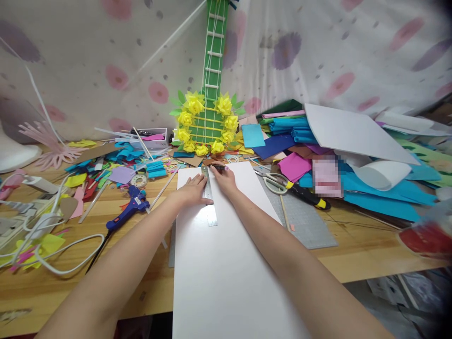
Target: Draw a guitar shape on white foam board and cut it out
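Observation:
A long white board (pixel 226 273) stretches from the table over its front edge toward me. On its far part lies a metal ruler (pixel 212 215), pointing away from me. My left hand (pixel 193 190) rests flat on the ruler and board, fingers extended and thumb spread toward me. Just right of the ruler, my right hand (pixel 226 180) is closed around a dark pen (pixel 219 167), held near the ruler's far end. The pen's tip is too small to make out. Behind the board stands a green paper guitar (pixel 208 123) with white strings and yellow paper flowers (pixel 195 102).
At left lie a blue glue gun (pixel 129 207), white cables (pixel 70 270) and paper scraps. To the right, scissors (pixel 277 183) and a black-yellow utility knife (pixel 310 195) lie by a grey cutting mat (pixel 310 233). Coloured paper and a white sheet (pixel 353 132) are piled at the back right.

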The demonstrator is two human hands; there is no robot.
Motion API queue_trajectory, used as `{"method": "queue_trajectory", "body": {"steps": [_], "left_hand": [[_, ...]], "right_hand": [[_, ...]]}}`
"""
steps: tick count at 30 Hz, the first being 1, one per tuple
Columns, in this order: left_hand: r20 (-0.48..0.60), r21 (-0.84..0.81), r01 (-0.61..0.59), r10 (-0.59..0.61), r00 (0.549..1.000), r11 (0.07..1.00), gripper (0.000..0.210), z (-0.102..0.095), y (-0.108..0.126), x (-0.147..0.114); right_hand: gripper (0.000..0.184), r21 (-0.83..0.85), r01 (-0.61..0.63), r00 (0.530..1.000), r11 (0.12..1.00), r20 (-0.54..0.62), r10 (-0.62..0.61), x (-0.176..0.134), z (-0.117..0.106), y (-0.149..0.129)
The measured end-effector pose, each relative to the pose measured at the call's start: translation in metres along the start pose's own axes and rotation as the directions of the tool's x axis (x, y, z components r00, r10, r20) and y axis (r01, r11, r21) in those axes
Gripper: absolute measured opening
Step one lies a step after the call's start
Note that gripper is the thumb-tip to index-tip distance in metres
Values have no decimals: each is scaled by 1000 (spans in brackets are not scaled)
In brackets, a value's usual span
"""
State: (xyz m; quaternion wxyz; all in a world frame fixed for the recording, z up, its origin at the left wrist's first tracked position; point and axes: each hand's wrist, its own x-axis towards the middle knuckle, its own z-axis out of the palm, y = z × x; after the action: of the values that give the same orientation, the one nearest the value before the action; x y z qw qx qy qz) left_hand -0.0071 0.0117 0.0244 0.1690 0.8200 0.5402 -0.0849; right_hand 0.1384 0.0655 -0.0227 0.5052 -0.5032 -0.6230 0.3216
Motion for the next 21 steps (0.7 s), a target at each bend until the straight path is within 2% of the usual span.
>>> {"method": "queue_trajectory", "body": {"steps": [4,13,21], "left_hand": [[4,-7,-1,1,1000,1000,102,-1,0,-1],[18,45,8,-8,1000,999,101,1,-1,3],[29,53,21,-22,999,998,101,-2,2,-1]], "right_hand": [[25,-14,26,1000,1000,-7,-26,0,1,3],[23,-174,87,996,981,5,-88,-7,-2,-7],[21,-240,51,999,969,2,-52,-12,-3,-17]]}}
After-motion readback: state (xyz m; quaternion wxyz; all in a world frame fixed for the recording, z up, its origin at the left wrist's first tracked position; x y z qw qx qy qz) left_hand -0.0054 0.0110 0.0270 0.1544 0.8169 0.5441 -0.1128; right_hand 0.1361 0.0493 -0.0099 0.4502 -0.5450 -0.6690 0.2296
